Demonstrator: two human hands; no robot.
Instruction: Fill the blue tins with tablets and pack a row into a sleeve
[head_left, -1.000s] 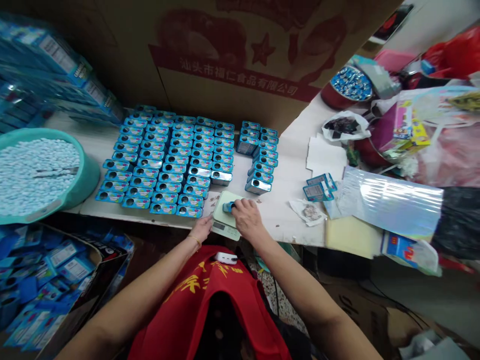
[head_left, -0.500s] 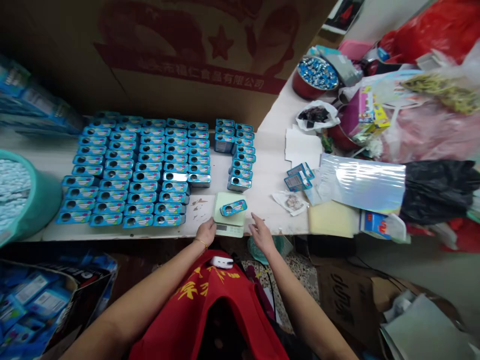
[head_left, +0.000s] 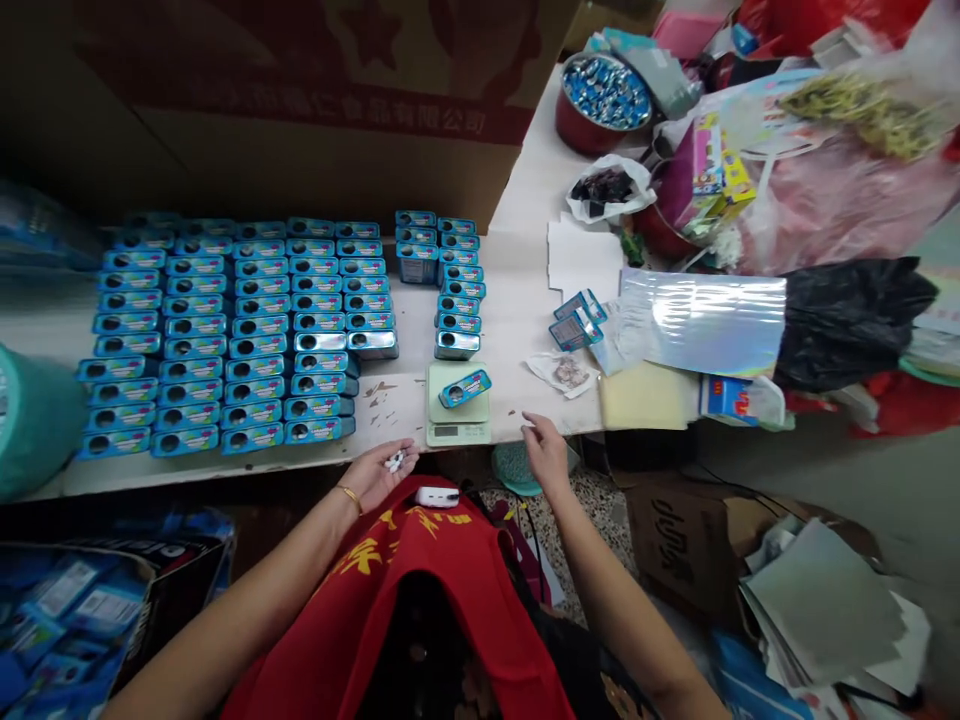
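Note:
My left hand (head_left: pixel 381 473) is turned palm up at the table's front edge, cupped around a few small white pieces (head_left: pixel 394 461). Just beyond it on the right lies a pale green kitchen scale (head_left: pixel 457 433), its display toward me. A single blue box (head_left: pixel 464 388) with a round dark hole rests slanted on the scale's platform. My right hand (head_left: pixel 547 455) hovers at the edge to the right of the scale, fingers loosely bent and apart, with nothing visible in them. Rows of similar blue boxes (head_left: pixel 256 368) stand left of the scale, and a shorter group (head_left: pixel 458 322) stands behind it.
A large cardboard box (head_left: pixel 315 150) blocks the back. At far left is a teal tub (head_left: pixel 37 425). To the right are a red pot (head_left: pixel 589 130) of blue-wrapped pieces, two blue boxes (head_left: pixel 576 328), a shiny sheet (head_left: pixel 712 320) and a black bag (head_left: pixel 847 320). Below left sits a carton of blue packs (head_left: pixel 75 610).
My left hand has left the scale's side, moved left and turned palm up, showing white pieces. My right hand is slightly farther from the scale. The camera view has shifted.

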